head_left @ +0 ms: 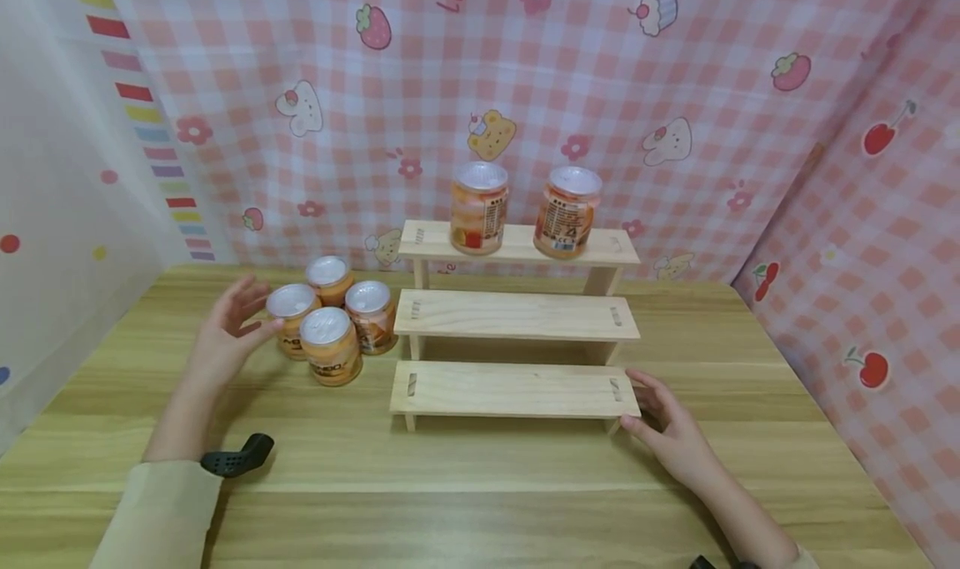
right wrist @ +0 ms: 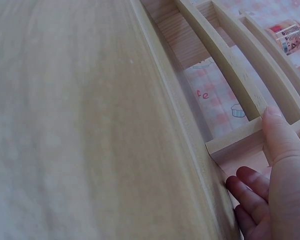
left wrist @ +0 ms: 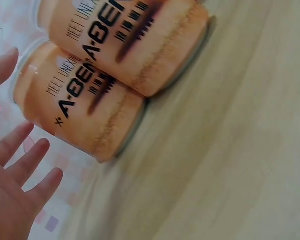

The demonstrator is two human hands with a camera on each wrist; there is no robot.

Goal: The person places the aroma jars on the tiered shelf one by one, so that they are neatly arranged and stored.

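On the left of the table, several orange cans with silvery lids stand grouped together; the front can (head_left: 331,348) and the leftmost can (head_left: 292,304) are closest to me. My left hand (head_left: 228,327) is beside the leftmost can with fingers spread, its thumb tip right at the can's side. Black lettering shows on the can (left wrist: 80,97) in the left wrist view. A three-tier wooden display shelf (head_left: 517,388) stands in the middle. My right hand (head_left: 671,431) holds the right end of its lowest tier, thumb at the front corner and fingers round the end.
Two more cans, a left one (head_left: 480,208) and a right one (head_left: 567,212), stand on the shelf's top tier. Behind hangs a pink checked cloth (head_left: 420,77), with another printed cloth (head_left: 862,244) on the right. The wood-grain table (head_left: 465,502) extends in front.
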